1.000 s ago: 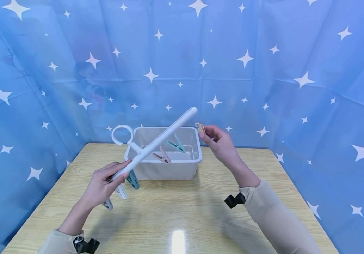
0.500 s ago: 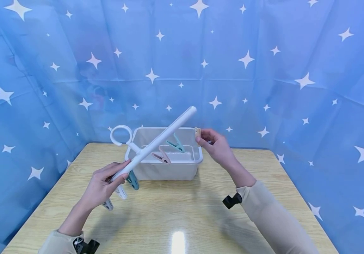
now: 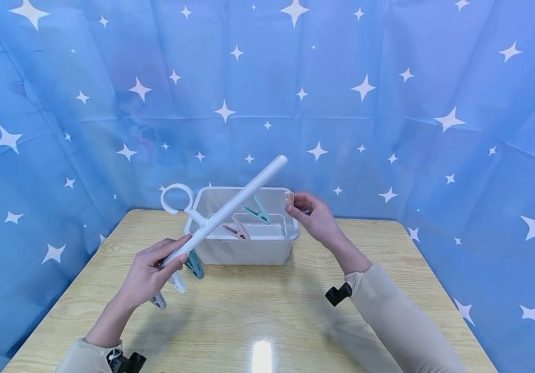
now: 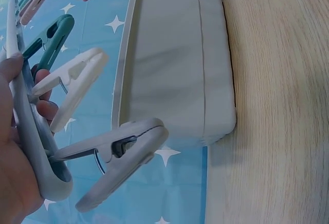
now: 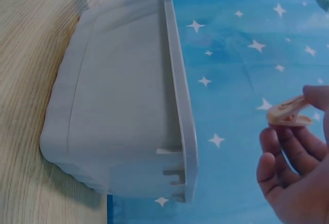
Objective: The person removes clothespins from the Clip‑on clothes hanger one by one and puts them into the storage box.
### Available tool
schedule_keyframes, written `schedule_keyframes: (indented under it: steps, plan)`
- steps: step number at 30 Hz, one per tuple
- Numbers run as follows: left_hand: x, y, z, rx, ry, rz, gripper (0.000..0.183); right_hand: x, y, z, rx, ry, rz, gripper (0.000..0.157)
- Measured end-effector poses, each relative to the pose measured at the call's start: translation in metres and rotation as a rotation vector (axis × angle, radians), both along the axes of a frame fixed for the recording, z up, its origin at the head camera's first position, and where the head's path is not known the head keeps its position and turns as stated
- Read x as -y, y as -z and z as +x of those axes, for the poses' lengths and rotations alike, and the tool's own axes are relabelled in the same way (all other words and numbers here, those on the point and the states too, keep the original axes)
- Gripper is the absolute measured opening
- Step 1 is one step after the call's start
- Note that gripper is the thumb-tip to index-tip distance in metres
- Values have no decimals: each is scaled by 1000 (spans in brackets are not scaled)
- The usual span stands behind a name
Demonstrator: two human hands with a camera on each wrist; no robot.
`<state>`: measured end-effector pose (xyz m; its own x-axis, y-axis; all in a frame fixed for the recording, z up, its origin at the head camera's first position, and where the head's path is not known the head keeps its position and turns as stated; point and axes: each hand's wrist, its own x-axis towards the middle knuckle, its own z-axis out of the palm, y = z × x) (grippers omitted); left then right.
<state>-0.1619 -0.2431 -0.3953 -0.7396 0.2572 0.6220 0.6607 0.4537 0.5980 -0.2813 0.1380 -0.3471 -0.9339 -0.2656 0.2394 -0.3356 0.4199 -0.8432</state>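
Since the earliest frame, the right hand [image 3: 316, 217] has moved a little to the left and down, together with the pale orange clip [image 3: 289, 199], which now appears against the right rear corner of the grey bin [image 3: 244, 253]. The left hand [image 3: 150, 269] stays at almost the same place.

The right grip is narrow: thumb and fingers pinch the clip, and in the right wrist view it is apart from the rim, at the right of the frame. The left grip is closed around the white hanger [image 3: 227, 210], which is tilted from the lower left towards the centre, in front of the bin. On this hanger are a light green clip [image 3: 260, 211], a pink clip [image 3: 237, 229], a dark teal clip [image 3: 194, 264], a white clip [image 4: 77, 88] and a grey clip [image 4: 118, 157]. The bin stands on the wooden tabletop [image 3: 258, 305], before a blue curtain [image 3: 267, 77] with white stars.
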Motion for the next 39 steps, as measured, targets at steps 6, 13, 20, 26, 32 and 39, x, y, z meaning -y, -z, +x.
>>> schedule_keyframes:
  steps: [6,13,20,26,32,39]
  plan:
    - [0,1,-1,8,-23,-11,50,2,2,-1,-4,2,27,44]
    - [-10,-19,12,23,-17,-4,44,3,6,-5,7,2,35,42]
    - [-13,-25,17,21,-17,-7,43,5,9,-7,32,1,61,45]
    - [-4,-8,5,23,-14,1,45,7,12,-10,36,0,80,45]
    - [2,4,-1,12,-5,6,51,8,14,-13,42,-9,88,42]
    - [1,3,0,20,3,13,51,11,15,-14,75,-13,95,41]
